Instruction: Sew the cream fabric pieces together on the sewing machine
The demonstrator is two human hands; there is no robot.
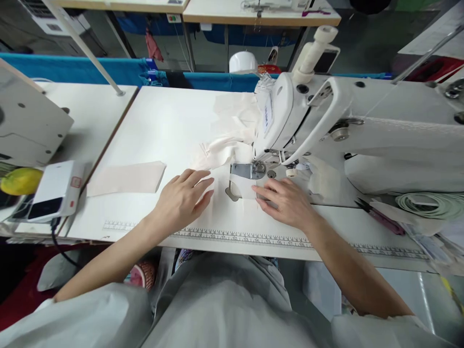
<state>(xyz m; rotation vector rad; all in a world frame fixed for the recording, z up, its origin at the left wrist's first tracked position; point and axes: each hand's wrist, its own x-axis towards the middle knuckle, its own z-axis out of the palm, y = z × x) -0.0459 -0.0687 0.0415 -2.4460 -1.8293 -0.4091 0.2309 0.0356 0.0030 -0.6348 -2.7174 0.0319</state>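
Item one, the pale cloth piece (247, 188): small, thin, smooth and nearly white. It lay flat on the worktop (174, 116), in front of the needle area of a white sewing machine (282, 111), right of the middle and a little in from the near edge. Its visible front edge looked straight; its full outline could not be made out.

Item two, the right hand (286, 200): open, palm down, fingers extended, fingertips on the right side of that piece. No pinch was visible.

Item three, the left hand (181, 198): open, fingers loosely bent, thumb apart, with nothing seen in its grasp. It was left of the metal plate (241, 170), near the gathered cloth; whether it touched the worktop I could not tell.

Item four, the gathered cloth (226, 145): sheer, creamy, softly crumpled, heaped left of and behind the needle. It appeared to be handled material, though no seam could be read.

Item five, the flat cloth strip (125, 179): pale pink, matte, long, slanted at its right end, toward the near left corner, well apart from the needle.

State of the work, in my judgement: partway. One piece was positioned at the machine, its stitching unconfirmed; the strip awaited handling.
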